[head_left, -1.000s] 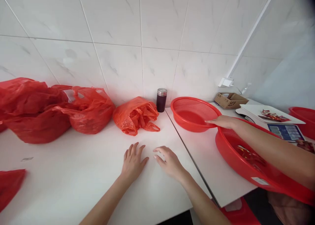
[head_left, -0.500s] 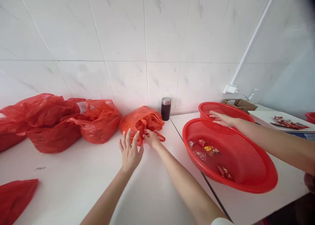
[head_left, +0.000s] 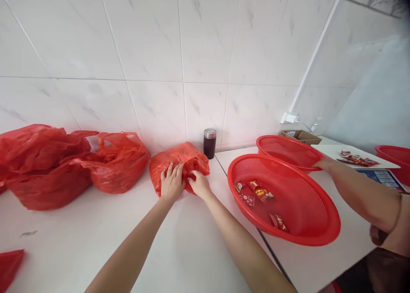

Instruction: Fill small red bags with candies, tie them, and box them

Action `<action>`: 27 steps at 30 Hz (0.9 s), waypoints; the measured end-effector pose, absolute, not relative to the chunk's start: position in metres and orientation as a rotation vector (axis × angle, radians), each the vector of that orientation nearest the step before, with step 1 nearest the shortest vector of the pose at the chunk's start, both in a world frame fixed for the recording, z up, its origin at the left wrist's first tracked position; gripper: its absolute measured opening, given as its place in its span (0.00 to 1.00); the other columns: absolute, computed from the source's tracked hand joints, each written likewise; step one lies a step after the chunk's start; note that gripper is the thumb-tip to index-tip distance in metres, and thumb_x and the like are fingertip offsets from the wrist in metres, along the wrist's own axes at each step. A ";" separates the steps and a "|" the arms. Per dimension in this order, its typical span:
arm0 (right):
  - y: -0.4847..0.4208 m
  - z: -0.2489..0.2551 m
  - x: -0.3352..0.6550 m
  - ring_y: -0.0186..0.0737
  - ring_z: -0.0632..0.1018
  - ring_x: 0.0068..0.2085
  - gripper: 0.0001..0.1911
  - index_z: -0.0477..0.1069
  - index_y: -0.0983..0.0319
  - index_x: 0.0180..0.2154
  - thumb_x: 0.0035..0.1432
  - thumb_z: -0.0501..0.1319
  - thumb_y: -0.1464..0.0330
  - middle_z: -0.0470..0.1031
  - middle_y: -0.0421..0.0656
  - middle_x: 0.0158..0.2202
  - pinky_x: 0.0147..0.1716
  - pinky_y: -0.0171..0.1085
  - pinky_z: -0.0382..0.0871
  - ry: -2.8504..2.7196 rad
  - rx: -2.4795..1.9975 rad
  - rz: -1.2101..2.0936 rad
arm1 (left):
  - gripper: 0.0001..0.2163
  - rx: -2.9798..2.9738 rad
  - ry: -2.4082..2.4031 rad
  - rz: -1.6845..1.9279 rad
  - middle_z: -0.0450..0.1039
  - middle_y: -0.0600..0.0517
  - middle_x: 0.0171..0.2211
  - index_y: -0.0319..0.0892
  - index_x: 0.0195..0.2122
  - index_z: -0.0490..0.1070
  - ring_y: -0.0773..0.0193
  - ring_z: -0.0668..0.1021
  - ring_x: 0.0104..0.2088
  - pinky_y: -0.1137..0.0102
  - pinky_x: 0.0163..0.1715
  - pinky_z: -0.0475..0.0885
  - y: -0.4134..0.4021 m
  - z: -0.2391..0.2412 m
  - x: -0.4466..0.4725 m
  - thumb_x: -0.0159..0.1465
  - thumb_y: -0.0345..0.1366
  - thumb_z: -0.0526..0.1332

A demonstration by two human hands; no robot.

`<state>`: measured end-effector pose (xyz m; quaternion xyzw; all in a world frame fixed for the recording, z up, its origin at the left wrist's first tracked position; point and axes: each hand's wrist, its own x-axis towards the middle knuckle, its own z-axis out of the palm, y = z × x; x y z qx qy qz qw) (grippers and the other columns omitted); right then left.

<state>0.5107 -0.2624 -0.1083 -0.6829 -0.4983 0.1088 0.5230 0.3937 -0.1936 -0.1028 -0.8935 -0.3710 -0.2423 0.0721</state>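
A small red plastic bag lies on the white table by the tiled wall. My left hand rests on its front with fingers spread over the plastic. My right hand is beside it, fingers curled into the bag's folds. A dark jar with a metal lid stands just behind the bag. To the right, a large red mesh basket holds a few small red packets.
Two bigger red bags sit at the left, and a red scrap lies at the lower left edge. Another person's arm reaches to a second red basket. A scale, cardboard box and third basket stand far right.
Both my hands moved from the bare table up onto the small red bag. The other person slid the large basket with packets toward the middle and shifted a hand to the rear basket.
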 end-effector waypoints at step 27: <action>-0.470 -0.044 0.445 0.36 0.73 0.31 0.05 0.72 0.58 0.35 0.61 0.57 0.69 0.73 0.41 0.30 0.33 0.34 0.68 -1.436 -1.391 0.352 | 0.20 -3.455 -0.912 -1.385 0.71 0.46 0.54 0.51 0.56 0.65 0.54 0.75 0.53 0.57 0.51 0.73 -0.300 -0.003 0.297 0.62 0.44 0.60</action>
